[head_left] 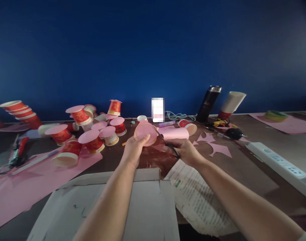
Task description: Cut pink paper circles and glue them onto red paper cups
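Observation:
My left hand (133, 150) pinches a rounded piece of pink paper (143, 131) with a drawn outline near its edge, thumb on top. In my right hand (185, 151) is a pair of dark scissors (173, 149), its blades reaching to the paper's right edge. I cannot make out how far apart the blades are. A curled pink sheet (176, 133) lies just behind the right hand. Pink offcuts (219, 149) with curved cut edges are to its right. A small upright paper cup (142, 118) stands behind the held piece.
Several red paper cups (92, 144) topped with pink discs crowd the left. A stapler (18, 150) lies on pink sheets (24, 187). At the right are a black thermos (208, 104), stacked cups (232, 103) and a power strip (280, 164). A cardboard box (147, 207) and printed paper (200, 197) are nearest me.

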A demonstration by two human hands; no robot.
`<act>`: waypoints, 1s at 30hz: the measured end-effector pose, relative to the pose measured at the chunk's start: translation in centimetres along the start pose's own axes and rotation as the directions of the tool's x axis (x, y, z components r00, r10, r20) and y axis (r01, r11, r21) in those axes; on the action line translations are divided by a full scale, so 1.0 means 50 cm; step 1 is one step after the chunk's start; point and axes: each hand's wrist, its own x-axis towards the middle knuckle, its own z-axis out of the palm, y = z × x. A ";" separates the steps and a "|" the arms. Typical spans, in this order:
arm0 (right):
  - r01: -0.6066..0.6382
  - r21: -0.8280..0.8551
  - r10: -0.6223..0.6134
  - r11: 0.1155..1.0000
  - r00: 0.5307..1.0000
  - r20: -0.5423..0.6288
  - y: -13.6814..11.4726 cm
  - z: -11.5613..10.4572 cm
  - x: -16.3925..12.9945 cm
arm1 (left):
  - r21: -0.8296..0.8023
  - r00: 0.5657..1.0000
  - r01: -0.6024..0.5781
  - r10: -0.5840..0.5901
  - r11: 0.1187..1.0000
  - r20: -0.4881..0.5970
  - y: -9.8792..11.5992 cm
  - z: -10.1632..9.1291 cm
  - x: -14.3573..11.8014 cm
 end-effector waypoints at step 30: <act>-0.073 0.003 0.073 0.997 0.997 -0.011 -0.017 -0.008 -0.002 | 0.144 0.998 -0.004 -0.006 0.990 0.064 0.001 -0.006 -0.002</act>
